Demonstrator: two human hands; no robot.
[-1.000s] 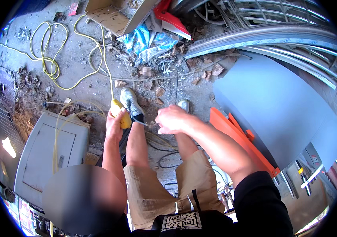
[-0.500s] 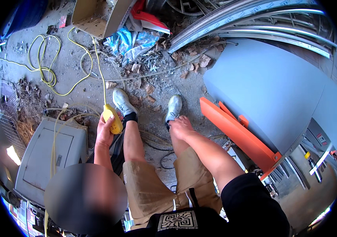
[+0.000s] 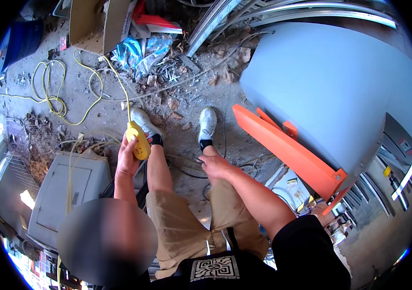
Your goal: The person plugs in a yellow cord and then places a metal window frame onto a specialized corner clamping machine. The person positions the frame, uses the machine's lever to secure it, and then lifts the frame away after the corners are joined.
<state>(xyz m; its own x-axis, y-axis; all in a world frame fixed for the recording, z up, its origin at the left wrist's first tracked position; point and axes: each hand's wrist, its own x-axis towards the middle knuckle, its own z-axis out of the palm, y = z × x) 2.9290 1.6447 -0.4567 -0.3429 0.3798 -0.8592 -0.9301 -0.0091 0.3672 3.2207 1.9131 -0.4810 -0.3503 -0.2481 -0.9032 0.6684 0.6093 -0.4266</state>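
Yellow outlet block (image 3: 141, 143), head view, sits clamped in the left hand (image 3: 127, 154) near the left shoe (image 3: 144, 124), best gripped by its sides, sockets (image 3: 142, 153) uncovered, cord (image 3: 123, 89) unstrained, while the right hand (image 3: 214, 167), below the right shoe (image 3: 208, 124), shows curled fingers, grip impossible to tell.

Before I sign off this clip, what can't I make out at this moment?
All in the head view:
Palm side of the yellow power strip: hidden by the left hand.
Whether the right hand grips anything: its back hides the palm.
Upper part of the left forearm: behind a round blur.
Cardboard box: cut off by the top edge.
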